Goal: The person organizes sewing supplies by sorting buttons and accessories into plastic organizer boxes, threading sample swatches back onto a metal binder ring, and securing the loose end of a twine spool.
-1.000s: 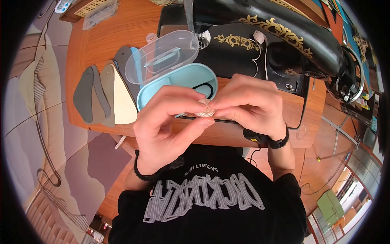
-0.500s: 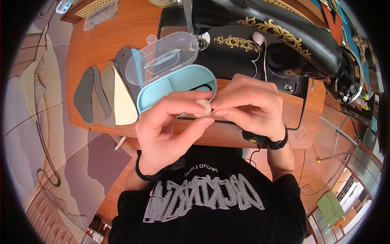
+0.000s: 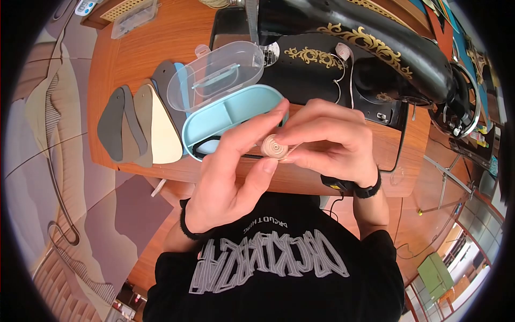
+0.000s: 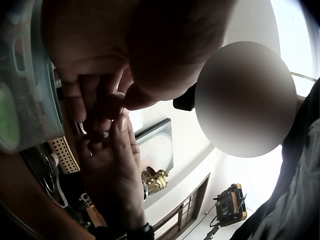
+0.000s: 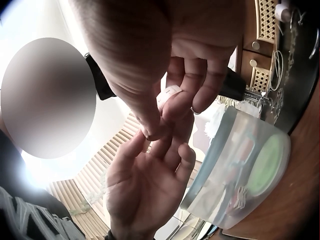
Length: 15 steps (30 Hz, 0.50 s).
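Observation:
A small, pale pinkish coil, a rolled-up tape measure (image 3: 274, 146), is between my two hands in front of my chest, its spiral end facing up. My right hand (image 3: 335, 137) pinches it from the right between thumb and fingers. From the left, my left hand (image 3: 228, 163) holds it with the thumb against its lower edge. The left index finger stretches past the coil's far side. In the right wrist view a strip of the tape measure (image 5: 169, 95) with small marks shows between the right fingers. Behind the hands lies an oval blue case (image 3: 236, 99) with a clear lid (image 3: 214, 75).
A black sewing machine (image 3: 370, 37) with gold ornament stands at the back right. On its bed sits a white bulb-shaped item (image 3: 342, 51) with a cord. Flat grey pattern pieces (image 3: 111, 126) and a cream one (image 3: 163, 137) lie left. A clear box (image 3: 134, 19) is at the far left.
The left hand has turned and its index finger has straightened upward and away from the coil. The coil has tipped so its spiral faces the head camera and shifted slightly right.

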Each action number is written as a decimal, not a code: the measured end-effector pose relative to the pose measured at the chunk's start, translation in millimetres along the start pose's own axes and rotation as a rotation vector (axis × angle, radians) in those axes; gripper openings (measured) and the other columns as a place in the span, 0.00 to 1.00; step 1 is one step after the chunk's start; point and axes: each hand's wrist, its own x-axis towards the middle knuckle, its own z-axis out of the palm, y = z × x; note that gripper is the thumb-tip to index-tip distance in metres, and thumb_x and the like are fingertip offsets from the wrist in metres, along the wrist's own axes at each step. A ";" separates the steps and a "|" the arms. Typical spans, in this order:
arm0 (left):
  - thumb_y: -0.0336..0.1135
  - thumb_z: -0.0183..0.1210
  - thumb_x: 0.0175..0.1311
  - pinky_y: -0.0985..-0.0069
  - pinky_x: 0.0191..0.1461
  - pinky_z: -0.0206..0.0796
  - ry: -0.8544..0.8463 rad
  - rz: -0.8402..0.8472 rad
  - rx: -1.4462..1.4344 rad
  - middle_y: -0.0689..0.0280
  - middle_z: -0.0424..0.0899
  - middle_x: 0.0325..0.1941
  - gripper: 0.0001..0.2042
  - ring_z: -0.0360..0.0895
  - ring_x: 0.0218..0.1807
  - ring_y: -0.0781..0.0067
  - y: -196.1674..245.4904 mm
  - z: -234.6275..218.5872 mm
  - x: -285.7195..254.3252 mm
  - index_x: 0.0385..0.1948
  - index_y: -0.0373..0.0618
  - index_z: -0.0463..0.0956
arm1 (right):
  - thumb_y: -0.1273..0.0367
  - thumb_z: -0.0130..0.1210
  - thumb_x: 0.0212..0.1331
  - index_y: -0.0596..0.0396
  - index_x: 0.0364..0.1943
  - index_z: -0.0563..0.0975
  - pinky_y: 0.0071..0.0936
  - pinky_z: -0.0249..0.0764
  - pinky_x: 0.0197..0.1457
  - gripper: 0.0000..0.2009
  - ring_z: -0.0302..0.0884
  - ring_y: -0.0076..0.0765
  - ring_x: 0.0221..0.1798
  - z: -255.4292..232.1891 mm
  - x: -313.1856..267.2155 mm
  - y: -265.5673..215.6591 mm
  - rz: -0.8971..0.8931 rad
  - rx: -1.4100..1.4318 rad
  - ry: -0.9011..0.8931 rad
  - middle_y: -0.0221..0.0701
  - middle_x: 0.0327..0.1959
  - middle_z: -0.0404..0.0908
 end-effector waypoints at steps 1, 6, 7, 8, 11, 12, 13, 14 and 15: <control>0.22 0.60 0.70 0.67 0.67 0.72 0.001 0.000 0.000 0.45 0.75 0.70 0.22 0.79 0.67 0.56 -0.4 -2.0 1.1 0.65 0.37 0.71 | 0.75 0.76 0.48 0.54 0.41 0.89 0.27 0.84 0.39 0.14 0.87 0.34 0.38 0.2 -0.2 -1.0 -0.003 0.012 0.024 0.33 0.38 0.88; 0.21 0.66 0.65 0.76 0.43 0.78 0.019 0.216 0.308 0.54 0.84 0.49 0.13 0.84 0.42 0.70 -1.4 -11.2 7.0 0.51 0.37 0.83 | 0.75 0.75 0.49 0.50 0.41 0.90 0.27 0.85 0.40 0.14 0.88 0.32 0.39 0.8 -1.4 -1.4 -0.012 0.024 0.087 0.31 0.39 0.87; 0.21 0.66 0.65 0.76 0.43 0.78 0.019 0.216 0.309 0.54 0.84 0.49 0.13 0.84 0.42 0.70 0.1 -10.0 6.9 0.51 0.37 0.83 | 0.75 0.75 0.49 0.50 0.41 0.90 0.26 0.85 0.40 0.13 0.88 0.32 0.39 1.5 -1.6 -0.2 -0.022 0.005 0.097 0.31 0.40 0.87; 0.20 0.66 0.65 0.76 0.42 0.78 0.029 0.197 0.320 0.55 0.85 0.47 0.13 0.84 0.41 0.70 2.3 -7.6 6.4 0.50 0.36 0.83 | 0.75 0.75 0.49 0.49 0.41 0.90 0.25 0.85 0.39 0.13 0.88 0.31 0.39 2.0 -1.5 0.7 -0.033 -0.014 0.107 0.31 0.40 0.87; 0.19 0.67 0.63 0.76 0.42 0.78 0.067 0.172 0.262 0.56 0.87 0.44 0.13 0.85 0.39 0.70 -1.7 -3.4 6.4 0.50 0.36 0.83 | 0.76 0.74 0.50 0.49 0.41 0.90 0.25 0.85 0.39 0.12 0.88 0.31 0.39 1.7 -1.6 1.5 -0.036 -0.024 0.101 0.31 0.40 0.87; 0.19 0.69 0.62 0.76 0.42 0.78 0.096 0.166 0.194 0.57 0.87 0.43 0.14 0.85 0.40 0.71 -3.5 -2.9 6.1 0.50 0.35 0.83 | 0.76 0.74 0.50 0.49 0.41 0.90 0.25 0.85 0.39 0.12 0.88 0.31 0.39 1.2 -1.8 1.7 -0.035 -0.024 0.102 0.31 0.40 0.87; 0.19 0.69 0.62 0.76 0.42 0.78 0.096 0.165 0.194 0.57 0.87 0.43 0.14 0.85 0.40 0.71 -2.6 -2.7 6.0 0.50 0.35 0.83 | 0.76 0.73 0.51 0.49 0.41 0.90 0.25 0.85 0.39 0.12 0.88 0.31 0.39 0.6 -2.0 1.9 -0.040 -0.012 0.090 0.31 0.41 0.87; 0.20 0.70 0.60 0.76 0.42 0.78 0.096 0.138 0.115 0.58 0.87 0.43 0.15 0.85 0.40 0.71 -0.7 -2.5 5.9 0.49 0.36 0.83 | 0.76 0.73 0.52 0.49 0.41 0.90 0.24 0.85 0.38 0.12 0.88 0.31 0.39 0.2 -2.0 2.0 -0.045 0.000 0.078 0.32 0.41 0.88; 0.20 0.72 0.58 0.76 0.43 0.78 0.097 0.111 0.037 0.58 0.87 0.43 0.16 0.85 0.41 0.72 0.5 -2.5 5.6 0.49 0.36 0.83 | 0.76 0.73 0.52 0.49 0.41 0.90 0.24 0.85 0.38 0.12 0.88 0.31 0.39 0.7 -2.0 1.4 -0.045 0.001 0.077 0.32 0.41 0.88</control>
